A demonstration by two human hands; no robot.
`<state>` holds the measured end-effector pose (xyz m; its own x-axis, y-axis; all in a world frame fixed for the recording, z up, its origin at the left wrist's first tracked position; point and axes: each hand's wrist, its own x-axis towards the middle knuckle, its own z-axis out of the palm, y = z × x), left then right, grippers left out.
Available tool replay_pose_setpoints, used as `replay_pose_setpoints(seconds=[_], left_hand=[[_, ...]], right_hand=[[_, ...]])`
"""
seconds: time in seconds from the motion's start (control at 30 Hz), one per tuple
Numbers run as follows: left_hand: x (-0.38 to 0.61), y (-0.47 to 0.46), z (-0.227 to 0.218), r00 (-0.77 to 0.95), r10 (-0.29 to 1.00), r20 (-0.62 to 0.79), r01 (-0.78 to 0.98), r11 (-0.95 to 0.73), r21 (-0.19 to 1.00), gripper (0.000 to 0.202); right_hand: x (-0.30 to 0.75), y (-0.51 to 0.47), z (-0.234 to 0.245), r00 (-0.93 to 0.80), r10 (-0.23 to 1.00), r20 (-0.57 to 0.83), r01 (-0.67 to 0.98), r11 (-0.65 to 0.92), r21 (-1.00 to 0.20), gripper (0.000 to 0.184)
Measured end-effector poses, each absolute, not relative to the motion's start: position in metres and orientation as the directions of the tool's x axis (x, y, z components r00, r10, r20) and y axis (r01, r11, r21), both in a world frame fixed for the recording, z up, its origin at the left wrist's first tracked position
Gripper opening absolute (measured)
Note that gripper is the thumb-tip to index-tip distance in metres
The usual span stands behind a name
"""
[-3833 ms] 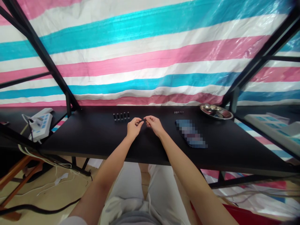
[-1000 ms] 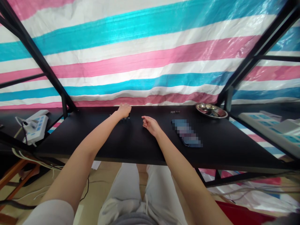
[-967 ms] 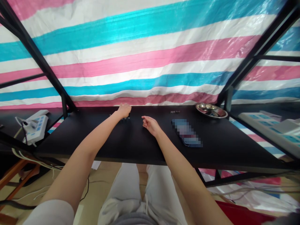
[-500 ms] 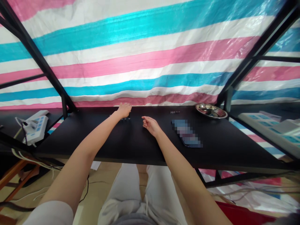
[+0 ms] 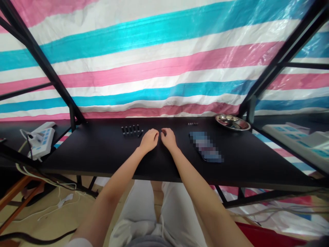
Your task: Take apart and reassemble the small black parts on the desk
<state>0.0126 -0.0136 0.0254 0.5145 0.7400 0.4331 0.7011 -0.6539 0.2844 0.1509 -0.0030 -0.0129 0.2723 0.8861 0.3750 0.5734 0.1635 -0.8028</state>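
Observation:
Near the middle of the black table, my left hand is closed, its fingers curled toward my right hand. My right hand faces it across a narrow gap, fingers curled in as well. Whatever either hand may hold is hidden or too small to make out. Just left of my left hand stands a row of several small dark cylinders with light ends. One more dark cylinder lies tilted at the row's right end, close to my left hand.
Several tiny metallic pieces line the table's back right, beside a shiny steel dish. A blurred-out phone-like object lies right of my right hand. Black metal posts flank the table; striped plastic sheeting hangs behind. A power strip sits left.
My left hand has come back from the row of cylinders, rightward and nearer to me, to beside my right hand. The row is now uncovered. My right hand has shifted slightly and its fingers have turned.

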Motion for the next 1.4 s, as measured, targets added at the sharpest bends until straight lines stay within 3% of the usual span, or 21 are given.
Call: replay_pose_setpoints(seconds=[0.1,0.27,1.23,1.33,1.4], left_hand=[[0.009,-0.011,0.003,0.531,0.758,0.379,0.703,-0.644,0.302,0.028],[0.003,-0.008,-0.004,0.553,0.768,0.323,0.708,-0.637,0.303,0.032],[0.001,-0.012,-0.003,0.561,0.771,0.302,0.709,-0.636,0.305,0.031],[0.000,-0.015,0.004,0.492,0.803,0.336,0.757,-0.585,0.292,0.028],[-0.002,-0.017,0.010,0.351,0.859,0.373,0.836,-0.467,0.289,0.025]], right_hand=[[0.152,-0.006,-0.017,0.183,0.925,0.333,0.776,0.072,-0.626,0.034],[0.152,-0.007,-0.020,0.088,0.962,0.257,0.855,0.060,-0.515,0.037],[0.153,-0.008,-0.017,0.059,0.975,0.213,0.870,0.054,-0.489,0.039],[0.153,-0.008,-0.016,0.057,0.979,0.197,0.879,0.044,-0.474,0.040],[0.152,-0.008,-0.015,0.060,0.981,0.186,0.883,0.035,-0.469,0.040]])
